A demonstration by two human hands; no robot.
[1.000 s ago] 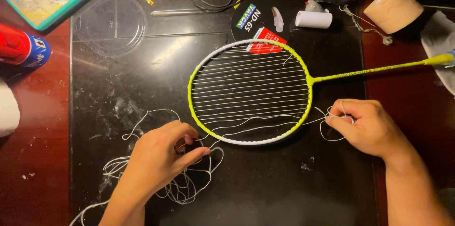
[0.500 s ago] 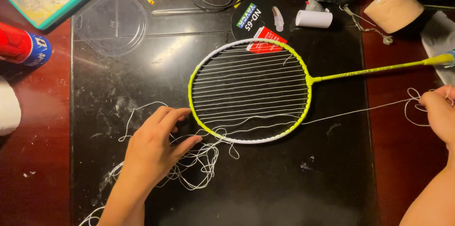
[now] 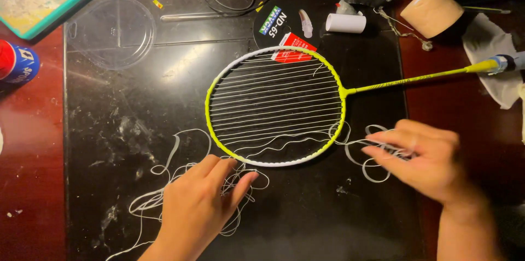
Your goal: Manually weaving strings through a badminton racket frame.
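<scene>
A yellow-green badminton racket lies flat on a black mat, its head partly strung with white string, its shaft running to the upper right. My left hand rests flat on a loose tangle of white string just below the frame's lower left rim. My right hand is to the right of the frame, fingers pinched on loops of the white string that comes out of the frame's right side.
A clear round plastic lid lies at the mat's upper left, a black string package and a small white roll above the racket. A tan tape roll and white cloth sit upper right. A red can stands left.
My right hand pulled the string far out to the right, then came back near the frame with slack loops. My left hand slid slightly right over the tangle.
</scene>
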